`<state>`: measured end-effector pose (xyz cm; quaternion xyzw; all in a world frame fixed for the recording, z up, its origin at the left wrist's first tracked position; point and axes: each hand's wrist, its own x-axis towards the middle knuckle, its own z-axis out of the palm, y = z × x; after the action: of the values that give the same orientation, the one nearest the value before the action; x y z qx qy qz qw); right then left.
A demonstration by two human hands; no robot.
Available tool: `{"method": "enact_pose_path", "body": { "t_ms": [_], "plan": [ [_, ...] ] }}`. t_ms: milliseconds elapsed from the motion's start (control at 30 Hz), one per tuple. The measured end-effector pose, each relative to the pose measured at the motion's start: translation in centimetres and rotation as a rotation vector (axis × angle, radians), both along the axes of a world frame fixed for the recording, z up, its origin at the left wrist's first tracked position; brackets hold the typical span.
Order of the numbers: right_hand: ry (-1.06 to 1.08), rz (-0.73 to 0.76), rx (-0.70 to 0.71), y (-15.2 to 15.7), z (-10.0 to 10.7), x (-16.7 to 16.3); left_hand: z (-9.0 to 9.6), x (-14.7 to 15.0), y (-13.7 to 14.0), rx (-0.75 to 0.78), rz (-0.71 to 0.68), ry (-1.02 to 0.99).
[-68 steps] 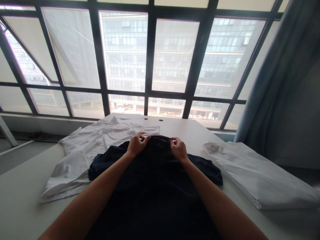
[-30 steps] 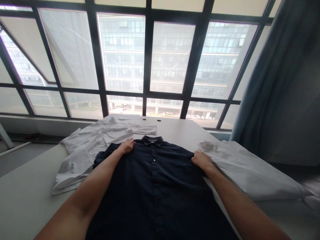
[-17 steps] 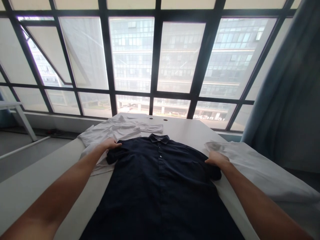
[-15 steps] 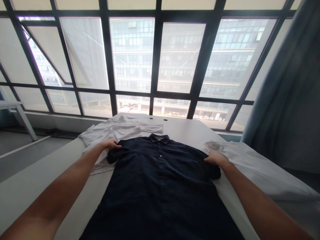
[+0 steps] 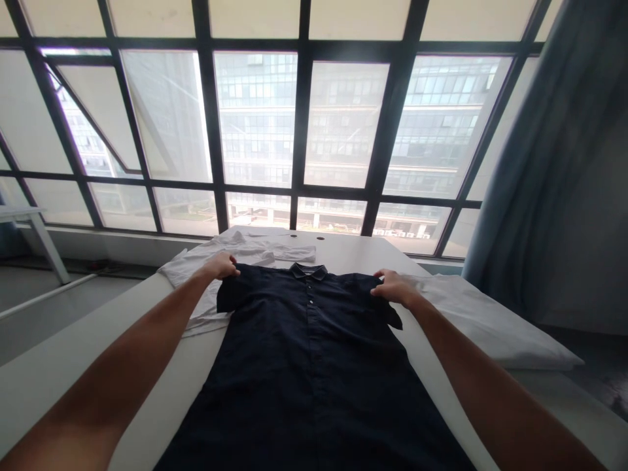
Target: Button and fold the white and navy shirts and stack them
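Observation:
A dark navy short-sleeved shirt (image 5: 309,366) lies spread front side up, its collar toward the window and its lower hem out of view. My left hand (image 5: 223,267) pinches the shirt at the shoulder on the left, where the sleeve hangs down below the fingers. On the other side, my right hand (image 5: 394,288) grips the opposite shoulder between thumb and fingers. Both shoulders look slightly raised, with the sleeves drooping. Small light buttons run down from the collar.
White garments (image 5: 240,247) lie on the white table (image 5: 353,252) behind my left hand. A white cloth (image 5: 495,320) rests at the right edge. Beyond stand a framed window (image 5: 258,124) and a blue-grey curtain (image 5: 530,170); another white table (image 5: 46,239) is at far left.
My right hand has moved inward and up, from the sleeve toward the shoulder. My left hand has risen slightly with the cloth, and the sleeves now hang down.

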<state>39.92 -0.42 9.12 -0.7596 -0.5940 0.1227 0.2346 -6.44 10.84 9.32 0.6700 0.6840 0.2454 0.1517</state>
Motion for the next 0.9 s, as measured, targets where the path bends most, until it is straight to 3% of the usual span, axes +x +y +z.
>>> {"method": "enact_pose_path", "body": {
  "t_ms": [100,167,267,333,467,633,733,900],
  "plan": [
    [-0.032,0.164,0.126,-0.8,-0.9,-4.1,0.7,5.7,-2.2,0.106,-0.114,0.009],
    [-0.010,0.308,0.182,-1.6,-2.2,-6.8,-0.1,10.2,-4.0,0.102,-0.191,-0.008],
    [-0.024,0.489,0.160,-3.5,-4.4,-9.3,-2.5,15.6,-6.5,-0.037,-0.296,-0.155],
    [-0.138,0.536,0.149,-5.0,-5.5,-9.8,-4.1,17.0,-7.8,-0.148,-0.372,-0.185],
    [-0.345,0.519,0.127,-7.2,-7.1,-9.3,-6.2,15.0,-9.9,0.034,-0.538,0.119],
    [-0.402,0.499,0.188,-7.1,-8.6,-9.2,-8.0,11.4,-12.4,0.212,-0.602,0.374],
    [-0.333,0.433,0.237,-6.4,-9.3,-9.4,-8.8,10.9,-13.1,0.262,-0.602,0.450],
    [-0.107,0.172,0.338,-5.7,-9.8,-9.1,-8.5,10.7,-13.3,0.404,-0.530,0.492]
  ]
}}
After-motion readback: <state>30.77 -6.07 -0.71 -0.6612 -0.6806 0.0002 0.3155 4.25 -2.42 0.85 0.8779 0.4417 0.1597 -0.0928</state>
